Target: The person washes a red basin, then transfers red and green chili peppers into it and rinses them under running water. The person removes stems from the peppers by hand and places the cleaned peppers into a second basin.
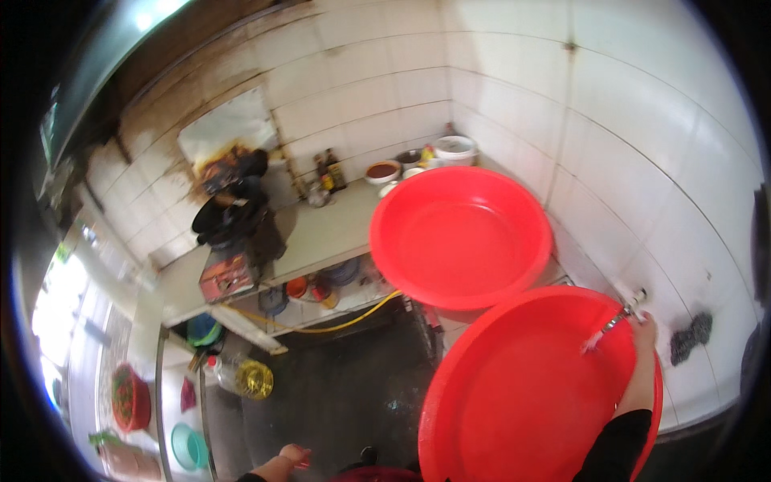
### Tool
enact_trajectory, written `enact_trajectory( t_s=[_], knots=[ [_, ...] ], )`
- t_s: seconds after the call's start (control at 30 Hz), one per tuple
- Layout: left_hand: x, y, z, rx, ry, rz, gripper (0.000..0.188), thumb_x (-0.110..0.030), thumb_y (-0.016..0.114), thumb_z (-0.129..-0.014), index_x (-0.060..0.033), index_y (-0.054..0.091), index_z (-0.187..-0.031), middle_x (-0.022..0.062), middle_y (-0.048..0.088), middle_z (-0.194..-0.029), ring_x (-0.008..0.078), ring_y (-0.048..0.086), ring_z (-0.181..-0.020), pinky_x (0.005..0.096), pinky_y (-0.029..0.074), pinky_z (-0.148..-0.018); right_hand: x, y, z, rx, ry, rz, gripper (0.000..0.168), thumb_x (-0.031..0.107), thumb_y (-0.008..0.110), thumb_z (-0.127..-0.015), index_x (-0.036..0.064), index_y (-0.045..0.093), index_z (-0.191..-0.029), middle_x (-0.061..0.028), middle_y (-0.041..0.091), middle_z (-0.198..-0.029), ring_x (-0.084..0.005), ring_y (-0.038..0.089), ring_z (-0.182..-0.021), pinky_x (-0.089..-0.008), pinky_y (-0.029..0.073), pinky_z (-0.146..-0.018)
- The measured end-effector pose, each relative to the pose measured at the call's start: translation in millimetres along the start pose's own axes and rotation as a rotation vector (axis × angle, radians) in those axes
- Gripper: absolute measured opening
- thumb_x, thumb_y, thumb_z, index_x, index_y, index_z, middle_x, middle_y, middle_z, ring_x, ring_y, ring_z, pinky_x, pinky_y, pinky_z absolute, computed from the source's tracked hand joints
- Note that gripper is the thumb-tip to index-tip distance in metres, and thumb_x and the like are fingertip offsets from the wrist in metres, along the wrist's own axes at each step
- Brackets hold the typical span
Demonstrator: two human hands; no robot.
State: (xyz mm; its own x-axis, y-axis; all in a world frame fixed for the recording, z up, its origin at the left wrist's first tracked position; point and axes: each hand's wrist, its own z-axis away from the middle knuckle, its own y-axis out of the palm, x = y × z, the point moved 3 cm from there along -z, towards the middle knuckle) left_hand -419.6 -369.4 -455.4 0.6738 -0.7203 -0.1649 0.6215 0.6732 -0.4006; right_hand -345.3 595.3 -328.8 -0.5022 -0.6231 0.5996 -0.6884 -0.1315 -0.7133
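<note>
My right hand (pixel 643 328) reaches over a large red plastic basin (pixel 512 385) and is on the metal wall tap (pixel 620 318); its fingers are partly hidden there. A short pale streak, possibly water, shows below the spout. Behind this basin, a second large red plastic basin (pixel 458 235) stands with a bare inside. My left hand (pixel 295 456) hangs low over the dark floor, away from both basins. Something red shows at its fingertips, too blurred to name.
A black wok (pixel 220 220) sits on a stove at the counter's left. Sauce bottles (pixel 330 172) and a bowl of dark red sauce (pixel 383 171) line the wall. A yellow hose (pixel 337 328) hangs below. An oil jug (pixel 244 376) and a turquoise basin (pixel 188 446) stand left.
</note>
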Motion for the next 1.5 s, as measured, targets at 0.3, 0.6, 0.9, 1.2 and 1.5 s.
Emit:
enact_trajectory(
  t_s=[0.3, 0.6, 0.9, 1.2, 1.5],
  knots=[
    [70, 6, -48, 0.15, 0.382, -0.264, 0.041, -0.043, 0.046, -0.086, -0.0089, 0.059, -0.067, 0.0041, 0.058, -0.057, 0.0173, 0.056, -0.05, 0.033, 0.046, -0.052, 78, 90, 108, 0.037, 0.313, 0.421, 0.035, 0.029, 0.047, -0.088, 0.0, 0.053, -0.106, -0.0225, 0.059, -0.095, -0.0347, 0.058, -0.088, -0.0439, 0.047, -0.076],
    [90, -60, -66, -0.094, 0.585, -0.129, 0.04, -0.038, 0.046, -0.083, -0.0042, 0.065, -0.072, 0.0142, 0.064, -0.074, 0.0294, 0.062, -0.077, 0.0412, 0.048, -0.073, 223, 160, 180, -0.266, -0.322, 0.707, 0.031, 0.018, 0.042, -0.087, -0.004, 0.057, -0.104, -0.0227, 0.058, -0.098, -0.0377, 0.057, -0.087, -0.0486, 0.046, -0.074],
    [253, -93, -93, -0.268, 0.164, 0.246, 0.037, -0.033, 0.047, -0.083, -0.0041, 0.066, -0.072, 0.0144, 0.065, -0.074, 0.0266, 0.063, -0.073, 0.0386, 0.049, -0.07, 575, 318, 369, 0.062, -1.047, 0.019, 0.025, 0.021, 0.045, -0.086, 0.004, 0.061, -0.094, -0.0149, 0.06, -0.089, -0.0301, 0.057, -0.081, -0.0418, 0.045, -0.076],
    [336, -82, -118, -0.326, -0.05, 0.974, 0.035, -0.034, 0.05, -0.081, -0.0054, 0.065, -0.067, 0.0048, 0.062, -0.059, 0.0187, 0.062, -0.057, 0.0319, 0.05, -0.058, 744, 438, 599, 1.157, -1.097, -0.05, 0.022, 0.02, 0.053, -0.083, 0.002, 0.055, -0.096, -0.0201, 0.06, -0.094, -0.0351, 0.057, -0.09, -0.0431, 0.045, -0.079],
    [433, -107, -92, -0.631, -0.439, 1.63, 0.025, -0.024, 0.06, -0.08, -0.0015, 0.064, -0.091, 0.009, 0.063, -0.069, 0.0188, 0.062, -0.058, 0.0295, 0.052, -0.053, 935, 592, 769, 1.353, -1.21, -0.22, 0.03, 0.011, 0.058, -0.077, 0.003, 0.05, -0.105, -0.0151, 0.059, -0.086, -0.0295, 0.058, -0.08, -0.0384, 0.046, -0.071]
  ],
)
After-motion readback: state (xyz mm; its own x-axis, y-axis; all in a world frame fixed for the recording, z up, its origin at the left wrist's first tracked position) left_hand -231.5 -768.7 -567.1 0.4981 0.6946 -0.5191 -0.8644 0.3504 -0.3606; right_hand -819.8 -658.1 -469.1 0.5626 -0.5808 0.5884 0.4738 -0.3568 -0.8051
